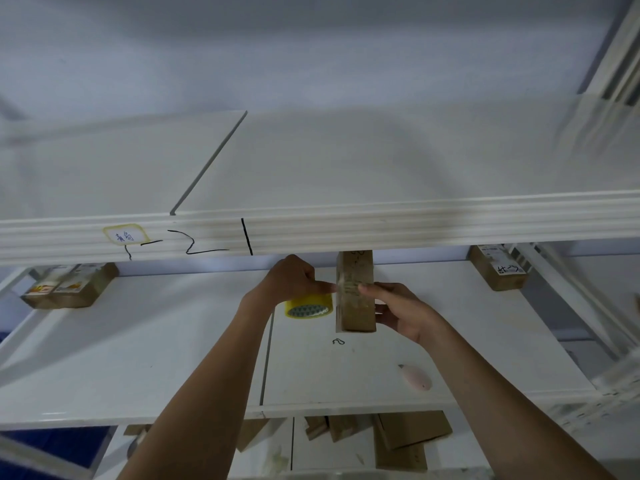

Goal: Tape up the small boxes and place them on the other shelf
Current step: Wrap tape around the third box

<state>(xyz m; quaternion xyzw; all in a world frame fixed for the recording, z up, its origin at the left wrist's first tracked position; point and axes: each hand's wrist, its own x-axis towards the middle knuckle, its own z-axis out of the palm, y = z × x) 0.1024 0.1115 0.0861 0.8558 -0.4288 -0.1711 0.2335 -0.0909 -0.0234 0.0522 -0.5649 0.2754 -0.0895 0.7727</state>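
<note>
Pinching the tape end onto the small box [355,292], the left hand [289,280] should pull taut while the right hand [403,311] grips it upright at twelve o'clock above the middle shelf [138,358], tape roll [308,305] at its nine o'clock.

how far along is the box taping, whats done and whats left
Done, it seems: boxes at the far left and far right of the middle shelf. In hand: the right hand grips an upright small box; the left hand holds the yellow tape roll against it. Left: boxes on the lower shelf.
</note>
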